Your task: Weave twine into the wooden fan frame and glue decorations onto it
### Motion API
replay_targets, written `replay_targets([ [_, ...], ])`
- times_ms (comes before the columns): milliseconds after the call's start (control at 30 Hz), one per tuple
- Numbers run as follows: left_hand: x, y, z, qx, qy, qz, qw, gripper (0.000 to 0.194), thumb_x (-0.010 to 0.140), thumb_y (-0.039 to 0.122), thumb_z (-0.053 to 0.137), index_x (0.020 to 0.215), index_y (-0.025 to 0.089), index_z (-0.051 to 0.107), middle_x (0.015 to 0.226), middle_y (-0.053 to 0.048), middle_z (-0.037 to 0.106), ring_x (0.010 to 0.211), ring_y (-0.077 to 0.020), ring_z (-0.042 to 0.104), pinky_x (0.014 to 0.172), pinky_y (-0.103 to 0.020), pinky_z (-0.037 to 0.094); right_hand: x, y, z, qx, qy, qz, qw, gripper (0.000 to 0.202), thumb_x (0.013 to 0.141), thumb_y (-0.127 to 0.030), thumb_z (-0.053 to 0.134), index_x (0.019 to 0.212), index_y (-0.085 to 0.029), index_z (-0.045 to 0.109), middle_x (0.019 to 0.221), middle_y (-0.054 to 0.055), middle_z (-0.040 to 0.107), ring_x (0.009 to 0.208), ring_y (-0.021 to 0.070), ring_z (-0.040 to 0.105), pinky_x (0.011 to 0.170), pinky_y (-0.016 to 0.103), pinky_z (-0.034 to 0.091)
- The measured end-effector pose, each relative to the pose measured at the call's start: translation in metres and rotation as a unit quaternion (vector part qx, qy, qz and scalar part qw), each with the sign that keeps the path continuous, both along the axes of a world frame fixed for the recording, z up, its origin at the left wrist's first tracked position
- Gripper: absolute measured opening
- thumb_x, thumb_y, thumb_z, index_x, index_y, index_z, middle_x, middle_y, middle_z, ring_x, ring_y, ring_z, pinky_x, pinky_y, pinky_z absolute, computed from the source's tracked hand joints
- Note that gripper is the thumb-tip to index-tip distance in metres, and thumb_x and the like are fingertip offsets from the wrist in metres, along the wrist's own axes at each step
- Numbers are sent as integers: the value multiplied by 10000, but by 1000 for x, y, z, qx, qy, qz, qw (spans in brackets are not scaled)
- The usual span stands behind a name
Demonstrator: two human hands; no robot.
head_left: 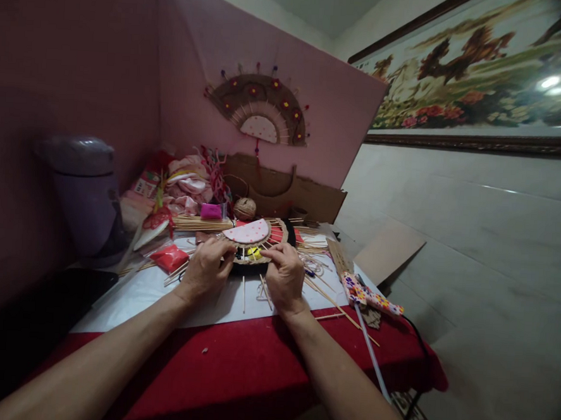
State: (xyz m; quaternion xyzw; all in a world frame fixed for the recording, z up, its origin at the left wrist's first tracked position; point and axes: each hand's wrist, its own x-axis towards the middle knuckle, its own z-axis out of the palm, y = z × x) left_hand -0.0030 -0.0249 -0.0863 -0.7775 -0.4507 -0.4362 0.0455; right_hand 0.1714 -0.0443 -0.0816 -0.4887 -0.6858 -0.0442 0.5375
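A half-round fan (247, 232) of cardboard and sticks lies on the white sheet, its centre covered in pink dotted cloth. My left hand (208, 264) is at the fan's near left edge, thumb and fingers pinched together. Close by on the right, my right hand (285, 275) is also closed in a pinch at the near rim. Something thin and dark shows between the fingertips, too small to make out. A yellow piece (253, 253) sits between the two hands, among the fan's sticks.
A finished-looking fan (261, 107) hangs on the pink board behind. Around the work are a red packet (169, 258), a twine ball (245, 208), bundled sticks (196, 224) and a flower-patterned glue gun (370, 296). A lidded purple container (84, 201) stands left. Red cloth (213, 374) covers the table's front edge.
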Motion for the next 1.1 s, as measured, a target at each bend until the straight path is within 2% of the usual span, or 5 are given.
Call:
replay_targets([
  [133,5,-11,5,-18,63,-41,997,128,812,292,529,782,192,603,728,-43,610,781,-214,526,738,-354,396,6,3,5,19,72,-14,997,347,749,-33,441,808,-201,740,840,54,619,848,187,555,787,301,444],
  [267,11,-23,7,-42,152,-95,983,282,758,405,584,959,207,595,887,-56,618,915,-252,503,829,-408,367,13,5,11,36,141,-33,989,348,758,-56,412,781,-194,731,833,52,612,821,172,575,757,282,450],
  [567,13,-27,7,-64,181,-79,978,311,694,248,548,999,189,569,940,-76,595,944,-262,472,871,-434,347,14,5,14,43,167,-33,984,329,744,-63,409,734,-184,715,801,53,610,808,171,576,750,281,449],
  [900,9,-21,3,-73,165,-67,981,206,711,248,533,906,207,584,903,-65,604,924,-257,482,828,-414,359,17,4,18,39,191,-57,979,309,736,-79,412,708,-180,703,784,54,623,773,171,581,681,267,454],
  [1100,7,-17,5,-64,161,-53,983,235,686,208,543,918,199,588,931,-70,601,945,-266,482,848,-423,367,18,4,17,50,197,-49,978,305,741,-84,407,711,-172,698,801,62,620,794,177,582,696,274,455],
])
